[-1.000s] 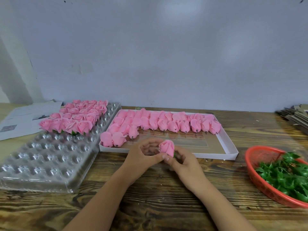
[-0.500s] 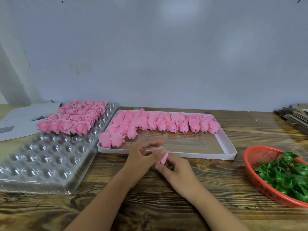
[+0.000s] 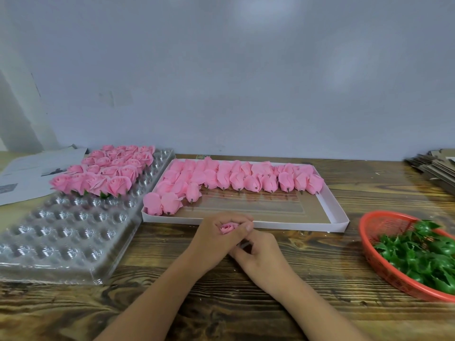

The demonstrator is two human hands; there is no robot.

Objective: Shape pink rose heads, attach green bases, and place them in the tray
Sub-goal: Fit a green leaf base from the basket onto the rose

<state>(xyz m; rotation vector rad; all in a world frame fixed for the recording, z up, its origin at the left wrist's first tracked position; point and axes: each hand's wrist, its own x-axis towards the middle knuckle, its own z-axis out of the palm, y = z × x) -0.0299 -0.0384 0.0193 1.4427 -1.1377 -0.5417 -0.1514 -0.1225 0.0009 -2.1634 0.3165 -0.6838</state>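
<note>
Left hand (image 3: pixel 216 236) curled round one pink rose head (image 3: pixel 228 228), only its top showing between the fingers. Right hand (image 3: pixel 258 252) touches the left from below-right, fingers bent toward the underside of the bloom; whether it pinches anything cannot be told. Just beyond the grip: white box (image 3: pixel 337 217) of unshaped buds (image 3: pixel 246 178). Left of the grip: clear cavity tray (image 3: pixel 61 230), finished roses (image 3: pixel 105 171) at its far end. Well to the right: red basket (image 3: pixel 374 254) of green bases (image 3: pixel 423 257).
</note>
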